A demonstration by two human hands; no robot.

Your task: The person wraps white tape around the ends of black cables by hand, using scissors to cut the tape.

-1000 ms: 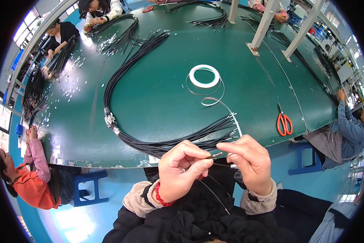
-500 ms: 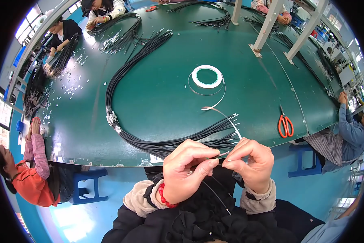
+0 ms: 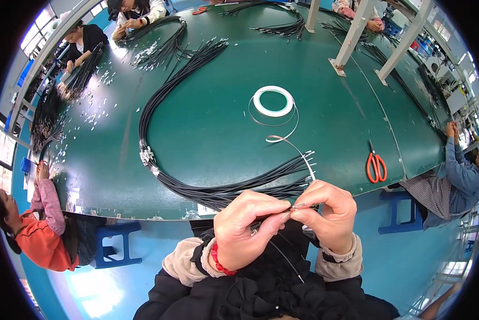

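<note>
My left hand and my right hand meet just off the near edge of the green table. Together they pinch the end of a thin black wire with a small metal tip between the fingertips; the wire trails down over my dark clothing. A white tape strip runs from my right hand back to the tape roll in the middle of the table. A long curved bundle of black wires lies just beyond my hands.
Orange-handled scissors lie at the right near the table edge. Other people sit around the table with more black wire bundles. White posts stand at the far right. Blue stools stand below the table.
Both hands have stayed together at the wire's end, shifting slightly right and closer to me. The fingers have tightened around the metal tip. The bundle on the table has not moved.
</note>
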